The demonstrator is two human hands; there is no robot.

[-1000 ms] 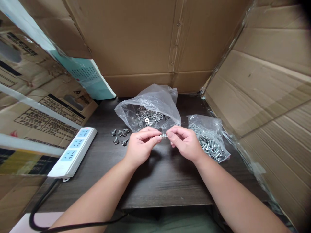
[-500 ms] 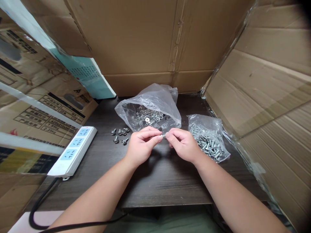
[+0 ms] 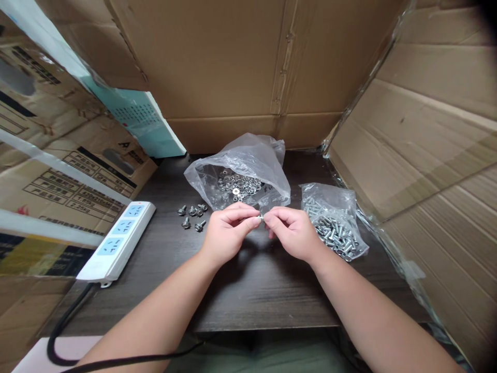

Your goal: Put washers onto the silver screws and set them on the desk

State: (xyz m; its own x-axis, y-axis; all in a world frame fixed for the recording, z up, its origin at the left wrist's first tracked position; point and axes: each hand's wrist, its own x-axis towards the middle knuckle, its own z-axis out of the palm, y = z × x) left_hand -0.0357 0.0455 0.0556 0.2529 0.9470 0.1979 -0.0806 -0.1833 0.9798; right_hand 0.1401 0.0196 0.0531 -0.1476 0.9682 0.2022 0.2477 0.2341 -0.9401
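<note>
My left hand (image 3: 229,228) pinches a small silvery bolt (image 3: 261,218) between thumb and forefinger. At the bolt's other end, the thumb and finger of my right hand (image 3: 291,228) are pressed together, so the fingertips almost meet. A thin disc-like edge shows there; most of the piece is hidden by the fingers. Left of my left hand lie several bolts with washers (image 3: 192,211) on them. Behind my hands an open clear bag (image 3: 256,155) holds many loose washers (image 3: 236,185). Beside my right hand a second clear bag (image 3: 330,194) spills shiny bolts (image 3: 336,235).
A white power strip (image 3: 116,243) with a black cable (image 3: 58,331) lies on the left of the dark wooden table (image 3: 248,305). Cardboard walls (image 3: 225,62) close in the back and both sides. A pale blue sheet (image 3: 135,116) leans at the back left.
Both hands stay in nearly the same place around the bolt. My right fingers have shifted very slightly; the bags and loose bolts lie as before.
</note>
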